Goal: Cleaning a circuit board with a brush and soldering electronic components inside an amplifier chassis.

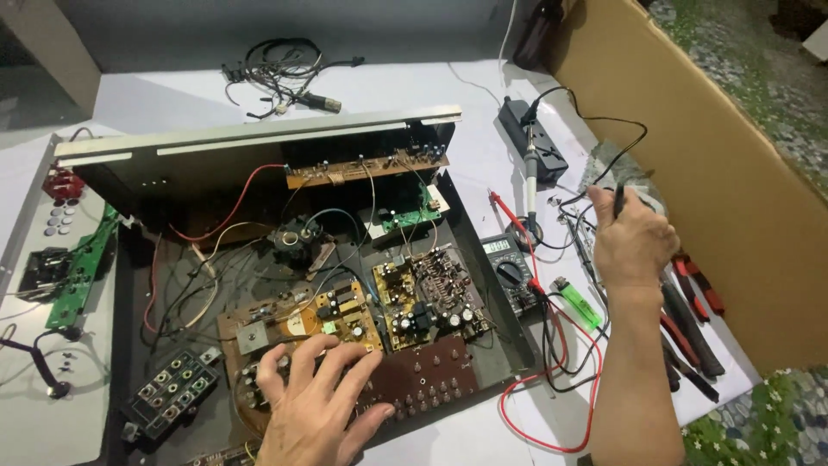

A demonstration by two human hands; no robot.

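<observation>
The amplifier chassis (pixel 285 259) lies opened on the surface — boards exposed. Left hand (pixel 315 397) rests spread on the brown circuit board (pixel 414 380); right hand (pixel 634 242) — fingers grasping a black probe (pixel 618 200) beside the multimeter (pixel 509 267).

Two bare hands, left hand (pixel 317 397) and right hand (pixel 632 244), no gloves, rings or watch in view. Right forearm (pixel 634 380) bare down to the frame's lower edge, no sleeve showing. Short, plain fingernails, unpainted.
</observation>
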